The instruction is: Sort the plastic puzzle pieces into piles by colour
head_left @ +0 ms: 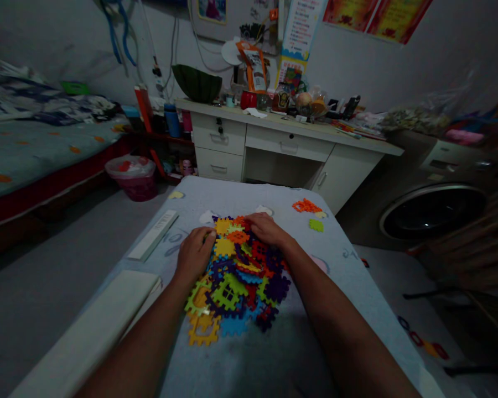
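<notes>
A heap of colourful interlocking plastic tiles [236, 282] in yellow, green, purple, orange, red and blue lies on a small table [274, 354] covered with a pale blue cloth. My left hand [194, 254] rests on the heap's left edge, fingers curled, thumb against a yellow tile [223, 226]. My right hand [267, 228] lies palm down on the far top of the heap, fingers bent over the tiles. Whether either hand grips a tile is hidden.
Loose orange tiles [306, 206] and a green tile [316, 225] lie at the table's far right. A white strip [153, 235] and a white board [87, 331] sit along the left edge. Beyond are a white desk [286, 143], a bed [37, 155], a pink bin [133, 177] and a washing machine [435, 204].
</notes>
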`<state>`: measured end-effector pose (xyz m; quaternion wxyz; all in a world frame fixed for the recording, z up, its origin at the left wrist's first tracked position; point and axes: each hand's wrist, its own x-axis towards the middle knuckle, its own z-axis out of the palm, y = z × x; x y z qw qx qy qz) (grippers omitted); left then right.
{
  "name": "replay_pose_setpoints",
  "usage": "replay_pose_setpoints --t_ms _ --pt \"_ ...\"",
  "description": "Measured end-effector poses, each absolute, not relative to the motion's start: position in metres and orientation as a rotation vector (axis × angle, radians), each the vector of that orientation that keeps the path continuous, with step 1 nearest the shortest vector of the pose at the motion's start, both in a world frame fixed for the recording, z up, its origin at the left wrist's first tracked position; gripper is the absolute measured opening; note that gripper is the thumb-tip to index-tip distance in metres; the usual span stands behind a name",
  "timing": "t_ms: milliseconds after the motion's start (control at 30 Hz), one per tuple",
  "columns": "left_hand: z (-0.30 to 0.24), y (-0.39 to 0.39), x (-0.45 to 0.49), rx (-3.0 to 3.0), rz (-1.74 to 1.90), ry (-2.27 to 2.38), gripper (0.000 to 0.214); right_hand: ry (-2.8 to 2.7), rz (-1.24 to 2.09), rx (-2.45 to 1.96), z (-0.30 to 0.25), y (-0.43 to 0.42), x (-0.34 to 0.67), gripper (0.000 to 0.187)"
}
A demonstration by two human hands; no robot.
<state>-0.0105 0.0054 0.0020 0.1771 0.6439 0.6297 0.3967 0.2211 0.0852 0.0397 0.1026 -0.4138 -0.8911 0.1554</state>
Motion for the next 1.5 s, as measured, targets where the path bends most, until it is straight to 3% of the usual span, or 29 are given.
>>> replay_pose_setpoints --t_ms 267,867,1200,1300,1500 --pt "0.000 0.007 -0.012 1.832 1.124 1.774 0.046 -2.609 0.400 -1.262 0.042 0.088 0.233 0.025" --pt "-0.001 0.007 -0.012 1.836 1.128 1.773 0.045 -2.326 0.498 -1.255 0.028 0.096 0.244 0.013" --pt "-0.001 0.007 -0.011 1.840 1.143 1.776 0.045 -1.804 0.686 -1.408 0.028 0.108 0.279 0.017" --pt "-0.001 0.008 -0.012 1.839 1.139 1.784 0.044 -1.651 0.687 -1.482 0.024 0.113 0.293 0.027" --pt "-0.002 0.007 -0.012 1.838 1.137 1.773 0.046 -1.704 0.396 -1.709 0.020 0.117 0.313 0.024"
